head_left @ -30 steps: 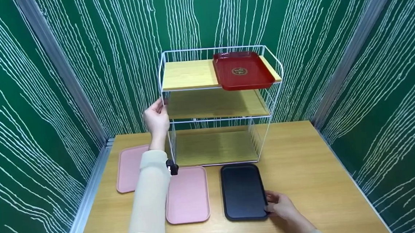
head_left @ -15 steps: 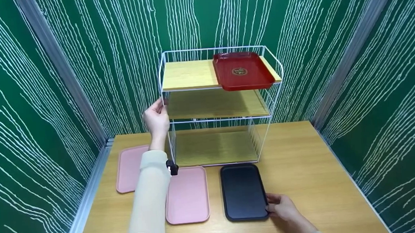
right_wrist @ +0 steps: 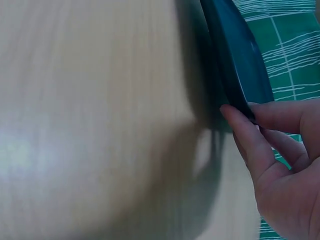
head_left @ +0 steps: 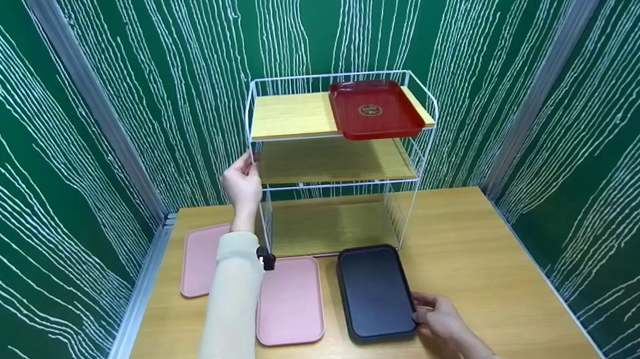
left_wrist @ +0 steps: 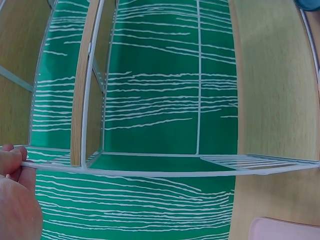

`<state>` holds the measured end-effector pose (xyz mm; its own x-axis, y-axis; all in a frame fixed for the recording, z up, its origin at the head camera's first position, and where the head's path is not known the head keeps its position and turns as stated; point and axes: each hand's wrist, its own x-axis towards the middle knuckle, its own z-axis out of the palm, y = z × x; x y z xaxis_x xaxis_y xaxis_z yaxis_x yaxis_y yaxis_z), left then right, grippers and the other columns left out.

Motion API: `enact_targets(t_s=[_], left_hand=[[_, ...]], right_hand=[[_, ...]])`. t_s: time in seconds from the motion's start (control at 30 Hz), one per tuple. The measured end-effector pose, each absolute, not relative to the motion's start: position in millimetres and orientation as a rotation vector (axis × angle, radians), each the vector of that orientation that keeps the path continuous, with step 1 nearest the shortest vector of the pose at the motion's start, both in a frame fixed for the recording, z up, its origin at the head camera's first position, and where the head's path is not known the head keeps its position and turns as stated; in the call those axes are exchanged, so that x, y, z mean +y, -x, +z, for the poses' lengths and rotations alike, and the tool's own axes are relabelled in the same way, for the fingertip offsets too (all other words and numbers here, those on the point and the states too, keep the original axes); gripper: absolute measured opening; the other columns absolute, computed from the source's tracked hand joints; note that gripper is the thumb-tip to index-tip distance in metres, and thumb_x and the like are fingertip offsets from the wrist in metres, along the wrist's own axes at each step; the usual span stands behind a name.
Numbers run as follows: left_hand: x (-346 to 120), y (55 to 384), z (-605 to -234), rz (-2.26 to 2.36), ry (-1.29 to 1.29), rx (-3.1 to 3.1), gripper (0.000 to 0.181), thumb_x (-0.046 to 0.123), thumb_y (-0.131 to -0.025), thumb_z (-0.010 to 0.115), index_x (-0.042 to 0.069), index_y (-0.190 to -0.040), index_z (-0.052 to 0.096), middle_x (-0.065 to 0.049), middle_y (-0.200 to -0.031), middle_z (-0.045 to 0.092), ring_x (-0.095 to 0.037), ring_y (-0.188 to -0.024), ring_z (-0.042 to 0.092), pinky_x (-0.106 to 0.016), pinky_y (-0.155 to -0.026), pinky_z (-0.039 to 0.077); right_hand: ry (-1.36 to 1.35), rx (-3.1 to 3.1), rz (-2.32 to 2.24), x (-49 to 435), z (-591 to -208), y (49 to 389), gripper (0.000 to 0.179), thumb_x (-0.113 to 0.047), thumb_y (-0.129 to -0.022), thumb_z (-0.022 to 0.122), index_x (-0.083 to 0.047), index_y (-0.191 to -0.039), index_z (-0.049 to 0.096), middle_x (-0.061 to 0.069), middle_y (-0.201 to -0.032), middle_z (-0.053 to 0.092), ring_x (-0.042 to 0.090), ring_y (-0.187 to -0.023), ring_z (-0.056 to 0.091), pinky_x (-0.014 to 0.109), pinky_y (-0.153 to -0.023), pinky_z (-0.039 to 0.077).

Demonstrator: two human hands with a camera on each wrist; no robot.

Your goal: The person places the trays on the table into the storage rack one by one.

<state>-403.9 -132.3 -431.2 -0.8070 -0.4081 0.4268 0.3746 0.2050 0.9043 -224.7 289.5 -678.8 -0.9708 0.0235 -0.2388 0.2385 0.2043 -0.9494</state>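
Observation:
My left hand (head_left: 242,182) pinches the left front upright of a white wire shelf rack (head_left: 348,184), just below the top board. In the left wrist view, the thumb and fingers (left_wrist: 16,162) close on that thin white wire. My right hand (head_left: 439,317) pinches the lower right edge of a black tray (head_left: 377,291), thumb on top and fingers beneath. The tray is tilted, its far end raised in front of the rack's base. A dark band shows under its left and near edges. In the right wrist view, the tray's rim (right_wrist: 232,70) stands over the wooden table.
A red tray (head_left: 377,110) with a gold emblem lies on the right of the top shelf, overhanging its front. One pink tray (head_left: 289,301) lies left of the black one; another pink tray (head_left: 204,261) is farther left, partly behind my left forearm. Green walls surround the table (head_left: 459,232).
The black tray has risen slightly from the table, its far end moving up toward the rack, as my right hand lifts its edge. My left hand stays on the upright.

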Motion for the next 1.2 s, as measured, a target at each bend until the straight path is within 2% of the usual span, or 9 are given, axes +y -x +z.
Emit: enact_targets(t_s=[0.1, 0.53, 0.67, 0.83, 1.2], left_hand=[[-132.3, 404.5, -431.5, -1.66, -0.031, -1.875, 0.034, -0.007, -0.101, 0.066, 0.004, -0.133, 0.073, -0.011, -0.126, 0.077, -0.022, -0.117, 0.074, -0.026, -0.1, 0.058], [-133.7, 404.9, -432.5, -1.653, -0.031, -1.878, 0.033, -0.008, -0.101, 0.066, 0.002, -0.131, 0.074, -0.012, -0.124, 0.077, -0.023, -0.116, 0.075, -0.027, -0.101, 0.058], [-133.6, 404.8, -432.0, -1.662, -0.036, -1.873, 0.032, -0.008, -0.101, 0.066, 0.0, -0.132, 0.073, -0.014, -0.124, 0.077, -0.026, -0.117, 0.074, -0.028, -0.101, 0.059], [-133.6, 405.0, -431.2, -1.671, -0.061, -1.882, 0.031, -0.006, -0.102, 0.067, 0.001, -0.131, 0.074, -0.014, -0.125, 0.076, -0.025, -0.117, 0.074, -0.028, -0.1, 0.059], [-133.8, 405.0, -431.1, -1.687, -0.048, -1.879, 0.03, -0.005, -0.102, 0.068, 0.0, -0.132, 0.073, -0.016, -0.128, 0.075, -0.027, -0.12, 0.073, -0.027, -0.1, 0.059]], right_hand=[[-0.201, 2.293, -1.881, 290.9, -674.0, 226.7, 0.06, 0.015, -0.087, 0.063, 0.019, -0.146, 0.05, 0.033, -0.139, 0.063, 0.03, -0.115, 0.07, 0.035, -0.085, 0.065], [-0.103, 2.261, -1.876, 292.5, -653.2, 236.4, 0.062, 0.014, -0.091, 0.067, 0.017, -0.15, 0.046, 0.035, -0.143, 0.058, 0.029, -0.116, 0.069, 0.04, -0.081, 0.065], [-0.061, 2.231, -1.905, 291.9, -646.6, 237.4, 0.063, 0.014, -0.093, 0.067, 0.017, -0.152, 0.044, 0.034, -0.145, 0.058, 0.029, -0.117, 0.069, 0.038, -0.083, 0.065], [-0.016, 2.196, -1.936, 292.3, -639.0, 239.1, 0.064, 0.014, -0.094, 0.066, 0.017, -0.153, 0.042, 0.033, -0.147, 0.057, 0.028, -0.118, 0.07, 0.034, -0.085, 0.065], [0.034, 2.208, -1.948, 293.0, -624.3, 245.4, 0.062, 0.01, -0.096, 0.066, 0.017, -0.152, 0.042, 0.035, -0.151, 0.053, 0.028, -0.12, 0.069, 0.036, -0.089, 0.065]])
